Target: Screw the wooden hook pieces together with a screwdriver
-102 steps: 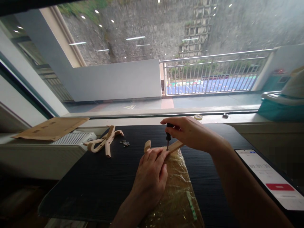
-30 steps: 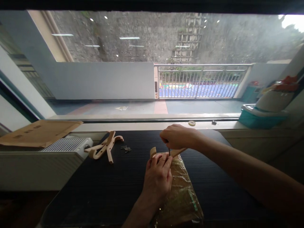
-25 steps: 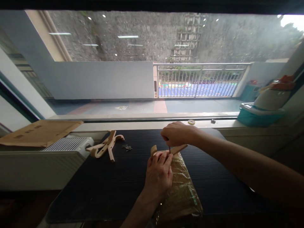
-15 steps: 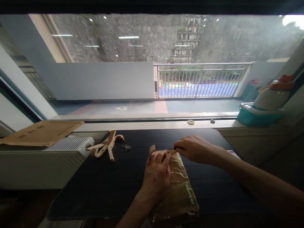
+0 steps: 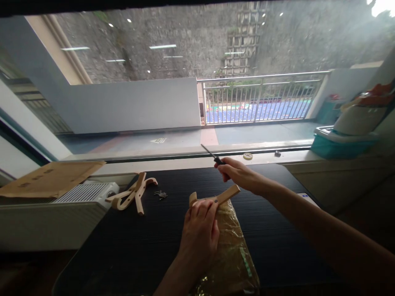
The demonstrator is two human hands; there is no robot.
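My left hand (image 5: 199,230) is closed on a light wooden piece (image 5: 226,194) that rests on a clear plastic bag (image 5: 230,255) on the black table (image 5: 138,242). A dark screw head shows in the wood just past my fingertips. My right hand (image 5: 237,173) is raised behind the piece and grips a small screwdriver (image 5: 212,155), its thin shaft pointing up and to the left, off the wood.
More curved wooden parts (image 5: 131,195) lie at the table's left, with several small screws (image 5: 160,194) beside them. A white radiator (image 5: 77,195) and a cardboard sheet (image 5: 52,176) sit further left. A teal tub (image 5: 342,144) stands on the sill at right.
My right hand has lifted the screwdriver off the wooden piece and turned its shaft upward. My left hand has kept its hold on the wood.
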